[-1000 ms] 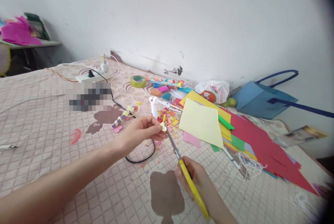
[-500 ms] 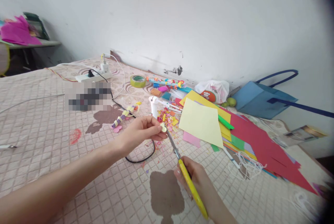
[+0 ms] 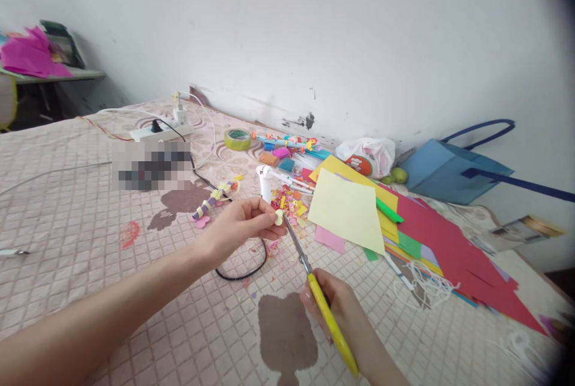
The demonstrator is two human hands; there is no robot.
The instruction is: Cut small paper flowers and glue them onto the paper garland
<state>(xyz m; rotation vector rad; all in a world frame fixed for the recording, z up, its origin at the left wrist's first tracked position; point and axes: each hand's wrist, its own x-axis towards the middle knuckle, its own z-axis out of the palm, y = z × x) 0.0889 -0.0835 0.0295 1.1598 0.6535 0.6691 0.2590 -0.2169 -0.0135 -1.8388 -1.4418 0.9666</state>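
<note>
Pale-yellow lobed paper (image 3: 279, 217) is finger-pinched by the left hand (image 3: 245, 221); the right hand's (image 3: 339, 305) fingers clamp yellow-handled scissors (image 3: 318, 296). White plastic bag (image 3: 381, 153) lettering is illegible.

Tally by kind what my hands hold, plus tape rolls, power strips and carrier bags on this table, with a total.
Scissors, right hand: 1
Pale yellow piece, left hand: 1
Tape roll: 1
Power strip: 1
Carrier bags (blue bag, white bag): 2
Total: 6

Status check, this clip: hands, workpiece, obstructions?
Left hand pinching pale yellow paper piece. Right hand holding yellow-handled scissors, tips beside it. Paper scraps beyond; nothing visibly blocking.
</note>
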